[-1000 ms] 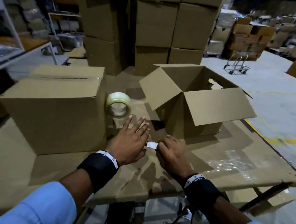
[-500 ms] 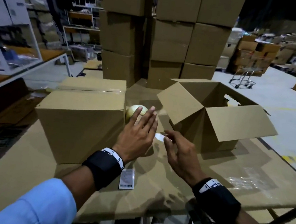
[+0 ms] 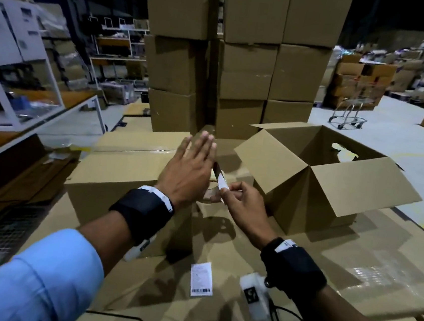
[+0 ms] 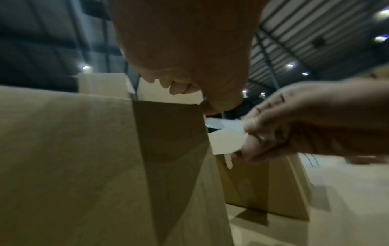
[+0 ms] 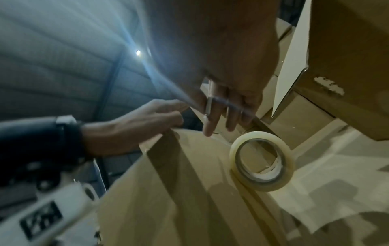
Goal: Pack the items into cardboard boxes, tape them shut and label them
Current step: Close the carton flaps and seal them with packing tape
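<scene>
Left hand [image 3: 189, 168] flat, fingers straight, above closed box [image 3: 115, 176]. Right hand [image 3: 243, 202] pinching white label [image 3: 220, 181]. Tape roll [image 5: 262, 160] visible in right wrist view only.

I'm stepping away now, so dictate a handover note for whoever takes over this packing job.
Left hand: open, fingers straight, raised beside the closed brown cardboard box.
Right hand: pinches a small white sticker label, held in the air between the boxes.
The open brown cardboard box stands to the right, flaps up. The clear tape roll stands between the boxes. The white barcode slip lies on the table.
Done: left box closed.
Left: stick the label; fill, tape and label the open box.
</scene>
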Available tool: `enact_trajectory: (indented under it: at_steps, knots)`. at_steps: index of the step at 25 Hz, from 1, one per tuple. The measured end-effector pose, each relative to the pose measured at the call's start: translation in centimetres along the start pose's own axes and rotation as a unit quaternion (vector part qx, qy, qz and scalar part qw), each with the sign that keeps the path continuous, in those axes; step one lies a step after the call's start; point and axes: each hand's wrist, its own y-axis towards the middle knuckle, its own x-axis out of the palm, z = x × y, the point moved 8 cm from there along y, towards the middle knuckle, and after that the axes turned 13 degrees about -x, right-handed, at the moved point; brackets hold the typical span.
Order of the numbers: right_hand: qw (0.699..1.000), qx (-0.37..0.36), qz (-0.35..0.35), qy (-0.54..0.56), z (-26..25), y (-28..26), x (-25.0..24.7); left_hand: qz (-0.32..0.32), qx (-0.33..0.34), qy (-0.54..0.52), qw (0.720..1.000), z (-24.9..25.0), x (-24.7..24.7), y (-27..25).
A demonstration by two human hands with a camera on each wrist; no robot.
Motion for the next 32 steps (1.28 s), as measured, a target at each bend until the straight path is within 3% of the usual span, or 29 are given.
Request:
enact_trajectory:
  at_steps: [2,4,7,10,13,21,32]
  knots:
    - [0.995,-0.018,0.023,-0.096,0.7,1.5,0.4,-0.067,-0.04,-0.063,0.995,-2.0,0.9,1.6]
    - [0.988,-0.029,0.015,-0.152,1.7,3.1,1.7,-0.126,-0.037,-0.098,0.986,-2.9,2.5,3.3]
    - [0.983,-0.035,0.002,-0.182,3.1,5.6,3.7,-0.212,-0.025,-0.087,0.973,-2.8,4.6,4.5]
    - [0.975,-0.043,-0.007,-0.218,3.7,7.5,5.0,-0.276,-0.057,-0.132,0.951,-3.1,5.4,4.9]
    - [0.973,-0.047,-0.007,-0.225,3.4,8.3,6.0,-0.277,-0.083,-0.173,0.942,-4.1,5.7,5.9]
    - [0.974,0.008,-0.032,-0.224,3.7,8.4,7.0,-0.266,-0.04,-0.01,0.963,-3.8,5.3,5.9]
    - [0.972,0.02,-0.043,-0.231,3.9,8.4,7.6,-0.278,-0.018,0.017,0.96,-3.1,5.5,6.4]
